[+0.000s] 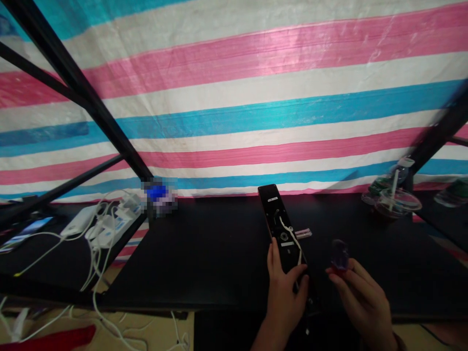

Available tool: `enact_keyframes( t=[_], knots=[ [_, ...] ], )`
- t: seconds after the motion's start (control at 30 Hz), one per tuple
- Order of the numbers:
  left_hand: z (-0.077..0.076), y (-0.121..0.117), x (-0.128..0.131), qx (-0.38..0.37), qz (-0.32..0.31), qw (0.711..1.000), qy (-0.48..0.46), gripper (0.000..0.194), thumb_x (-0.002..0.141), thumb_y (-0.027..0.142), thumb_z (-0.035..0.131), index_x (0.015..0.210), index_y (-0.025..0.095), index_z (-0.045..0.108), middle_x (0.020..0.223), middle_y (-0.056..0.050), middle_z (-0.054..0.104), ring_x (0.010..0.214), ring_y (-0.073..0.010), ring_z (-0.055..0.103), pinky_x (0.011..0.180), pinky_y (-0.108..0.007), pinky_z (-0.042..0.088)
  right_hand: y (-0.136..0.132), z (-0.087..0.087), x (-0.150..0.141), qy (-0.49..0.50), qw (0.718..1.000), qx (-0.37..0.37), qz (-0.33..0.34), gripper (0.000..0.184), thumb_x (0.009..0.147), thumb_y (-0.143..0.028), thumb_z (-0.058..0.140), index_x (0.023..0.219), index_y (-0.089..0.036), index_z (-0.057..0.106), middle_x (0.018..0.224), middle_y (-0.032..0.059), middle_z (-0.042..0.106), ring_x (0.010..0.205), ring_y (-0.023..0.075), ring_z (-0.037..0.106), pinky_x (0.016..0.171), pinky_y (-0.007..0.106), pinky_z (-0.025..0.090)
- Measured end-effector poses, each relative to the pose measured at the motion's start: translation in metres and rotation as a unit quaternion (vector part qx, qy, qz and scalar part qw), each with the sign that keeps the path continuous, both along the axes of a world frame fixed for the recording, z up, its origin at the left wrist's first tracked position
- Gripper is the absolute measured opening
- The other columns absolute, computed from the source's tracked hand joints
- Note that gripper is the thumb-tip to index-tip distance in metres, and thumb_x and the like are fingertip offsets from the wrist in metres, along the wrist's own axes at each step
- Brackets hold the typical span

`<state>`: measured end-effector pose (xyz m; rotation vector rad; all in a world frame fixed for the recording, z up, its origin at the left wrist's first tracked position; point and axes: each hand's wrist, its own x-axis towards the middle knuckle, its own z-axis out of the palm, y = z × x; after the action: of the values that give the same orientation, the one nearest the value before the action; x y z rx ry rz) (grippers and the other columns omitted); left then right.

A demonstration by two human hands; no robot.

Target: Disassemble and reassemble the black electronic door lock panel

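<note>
Right now your left hand (285, 292) lies over the near half of a long black panel (272, 207), with two fingers along its left edge and the thumb and another finger bent close to a white cable (287, 225) that runs down its face; you cannot tell from this view whether that hand is pinching the cable or only resting there. Your right hand (365, 295), off to the right of the panel, grasps a translucent purplish piece (340, 255) between its fingertips, raised above the black counter (204, 253). The panel rests on the counter in front of you, its far end near a striped sheet (256, 112), and white labels show on its surface. Just beside its right edge you have a small pinkish clear item (303, 233). At the far right stands a clear plastic container (404, 201) with a pale straw (394, 190). On your left, past a slanting black post (106, 119), sit a white power strip (113, 233) with tangled leads and a phone (27, 234), while a blurred blue object (158, 193) is by the post's foot.
</note>
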<state>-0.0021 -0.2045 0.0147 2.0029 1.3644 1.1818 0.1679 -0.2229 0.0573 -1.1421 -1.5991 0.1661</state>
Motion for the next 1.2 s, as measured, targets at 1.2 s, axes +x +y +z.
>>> enact_keyframes(
  t=[1.2],
  knots=[
    [-0.008,0.008,-0.003,0.050,-0.007,0.997,0.050,0.045,0.086,0.006,0.055,0.114,0.036,0.072,0.167,0.004,0.003,0.152,-0.0357,0.005,0.111,-0.065,0.035,-0.004,-0.002,-0.013,0.061,0.996,-0.065,0.000,0.023,0.092,-0.042,0.061,0.086,-0.024,0.072,0.084,0.0060,0.074,0.077,0.0190,0.073,0.067,0.025,0.060]
  ],
)
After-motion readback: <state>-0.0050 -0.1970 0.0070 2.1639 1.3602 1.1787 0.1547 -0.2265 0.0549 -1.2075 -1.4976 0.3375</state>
